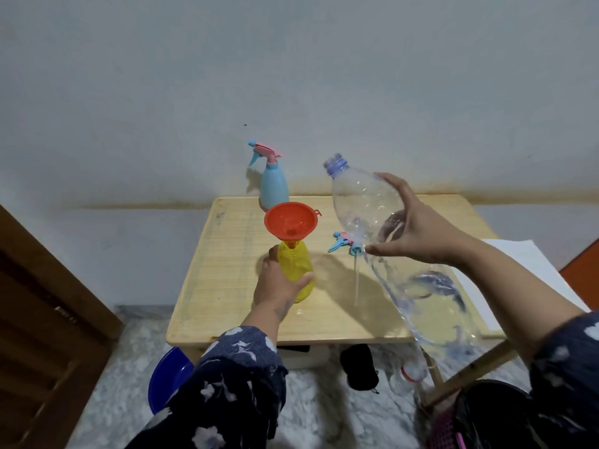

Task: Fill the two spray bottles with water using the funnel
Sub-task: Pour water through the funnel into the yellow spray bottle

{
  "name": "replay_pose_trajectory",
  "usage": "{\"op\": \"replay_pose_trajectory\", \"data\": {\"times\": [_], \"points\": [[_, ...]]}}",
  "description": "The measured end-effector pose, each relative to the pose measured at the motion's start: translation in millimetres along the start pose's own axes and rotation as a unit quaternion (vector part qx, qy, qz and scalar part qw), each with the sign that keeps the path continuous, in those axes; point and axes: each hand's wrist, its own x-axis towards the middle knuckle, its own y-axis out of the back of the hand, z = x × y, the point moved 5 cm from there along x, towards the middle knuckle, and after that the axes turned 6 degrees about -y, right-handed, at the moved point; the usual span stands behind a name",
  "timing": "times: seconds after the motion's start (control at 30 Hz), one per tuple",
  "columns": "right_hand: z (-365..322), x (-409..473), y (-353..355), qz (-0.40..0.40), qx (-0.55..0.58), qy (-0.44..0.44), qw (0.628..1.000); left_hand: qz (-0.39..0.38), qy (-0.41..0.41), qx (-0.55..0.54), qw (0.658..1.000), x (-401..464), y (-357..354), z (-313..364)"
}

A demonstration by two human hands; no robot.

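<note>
Right hand curled round large clear water bottle, uncapped, neck tilted up, water pooled at base. Left hand grips yellow spray bottle on surface; red funnel seated in neck. Blue spray bottle upright behind; loose sprayer head lying beside.

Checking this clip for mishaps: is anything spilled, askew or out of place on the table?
No spill shows on the table. One thing lies loose: a spray head with its dip tube, on its side beside the yellow bottle, which carries the red funnel instead. The blue spray bottle stands upright, head on.
</note>
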Motion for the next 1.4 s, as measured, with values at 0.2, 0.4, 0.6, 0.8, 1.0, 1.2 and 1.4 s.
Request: {"op": "replay_pose_trajectory", "data": {"times": [0.2,0.4,0.6,0.8,1.0,1.2,1.4], "points": [[47,15,17,0.197,0.109,-0.034,0.974,0.007,0.000,-0.005,1.000,3,-1,-5],[75,36,30,0.358,0.128,-0.079,0.922,0.013,-0.007,0.005,1.000,5,-4,-9],[102,61,32,0.437,0.149,-0.101,0.881,0.026,-0.004,0.030,0.999,6,-6,-13],[116,79,35,0.449,0.155,-0.096,0.875,0.040,-0.005,0.033,0.999,7,-8,-15],[120,87,36,0.438,0.148,-0.096,0.881,0.039,0.003,0.040,0.998,7,-8,-14],[128,80,36,0.408,0.138,-0.118,0.895,0.031,0.003,0.049,0.998,8,-9,-14],[118,36,8,0.495,0.065,-0.206,0.841,0.017,0.002,0.056,0.998,8,-8,-13]]}}
